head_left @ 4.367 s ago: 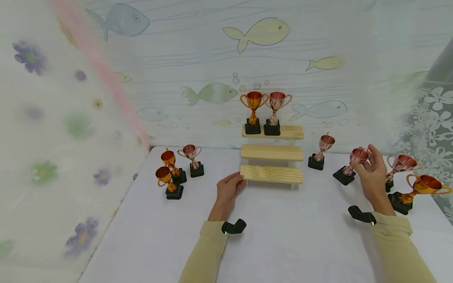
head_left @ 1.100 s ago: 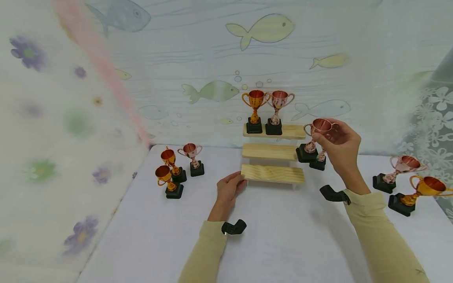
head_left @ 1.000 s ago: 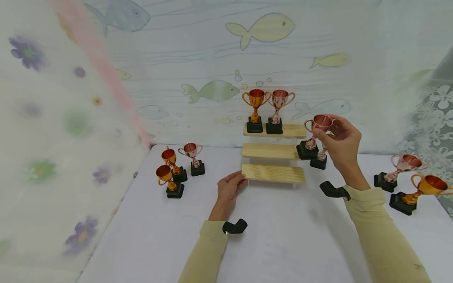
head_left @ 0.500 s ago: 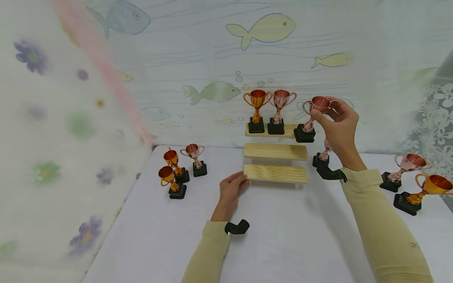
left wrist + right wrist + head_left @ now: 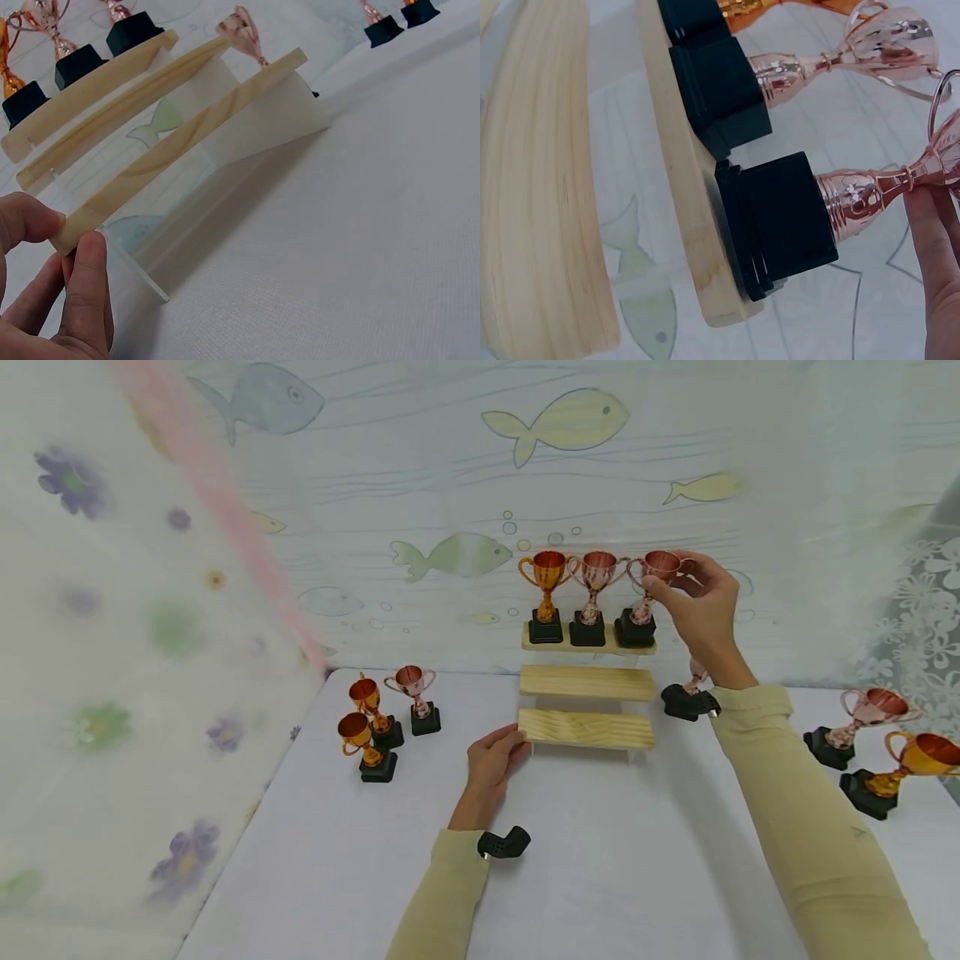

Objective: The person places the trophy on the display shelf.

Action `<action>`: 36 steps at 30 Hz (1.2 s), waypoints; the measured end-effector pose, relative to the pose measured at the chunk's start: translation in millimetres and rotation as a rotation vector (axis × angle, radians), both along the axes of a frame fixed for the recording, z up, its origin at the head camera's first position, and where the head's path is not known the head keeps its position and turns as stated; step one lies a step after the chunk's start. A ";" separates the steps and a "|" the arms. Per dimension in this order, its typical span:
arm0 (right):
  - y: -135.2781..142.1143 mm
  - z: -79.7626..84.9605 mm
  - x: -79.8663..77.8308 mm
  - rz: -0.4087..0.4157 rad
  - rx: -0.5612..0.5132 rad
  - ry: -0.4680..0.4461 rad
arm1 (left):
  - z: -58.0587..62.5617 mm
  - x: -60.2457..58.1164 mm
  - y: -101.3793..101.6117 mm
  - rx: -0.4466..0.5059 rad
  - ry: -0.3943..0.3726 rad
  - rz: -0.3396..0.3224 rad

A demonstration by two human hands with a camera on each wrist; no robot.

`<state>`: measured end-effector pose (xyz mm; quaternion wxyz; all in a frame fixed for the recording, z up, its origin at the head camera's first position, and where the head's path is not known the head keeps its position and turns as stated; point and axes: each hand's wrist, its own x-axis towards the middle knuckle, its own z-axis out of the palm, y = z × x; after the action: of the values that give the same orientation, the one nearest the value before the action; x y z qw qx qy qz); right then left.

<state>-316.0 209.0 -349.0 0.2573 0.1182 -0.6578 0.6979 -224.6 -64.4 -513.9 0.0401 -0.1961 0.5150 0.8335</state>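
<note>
Head view: right hand (image 5: 701, 602) pinching pink trophy (image 5: 642, 612) at top shelf (image 5: 588, 650); left hand (image 5: 489, 770) pinching bottom shelf (image 5: 587, 728).

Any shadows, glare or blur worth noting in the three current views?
Head view: a soft shadow on the table beside the right sleeve; curtain flowers look blurry, print or focus unclear. Left wrist view: a darker shadow under the shelf. Right wrist view: small glints on the held trophy.

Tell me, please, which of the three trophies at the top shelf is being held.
The rightmost pink trophy: the right hand pinches it, while the gold trophy and middle pink trophy stand untouched.
</note>
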 end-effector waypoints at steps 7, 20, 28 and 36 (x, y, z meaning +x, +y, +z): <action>-6.0 6.3 5.3 0.001 0.062 -0.033 | -2.1 0.9 0.3 0.010 -0.003 0.000; -1.1 -15.6 -22.7 -0.025 0.062 -0.005 | -5.8 -2.4 1.0 -0.004 -0.017 0.005; -2.1 -17.6 -21.9 -0.048 0.082 -0.020 | -5.0 -3.2 0.8 0.001 -0.011 0.006; 13.3 -18.1 -6.2 -0.038 0.063 -0.009 | -5.9 -3.2 -0.5 0.005 0.005 0.005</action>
<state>-322.2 222.2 -367.1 0.2637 0.1106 -0.6827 0.6725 -227.8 -64.9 -519.8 0.0373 -0.1953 0.5127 0.8352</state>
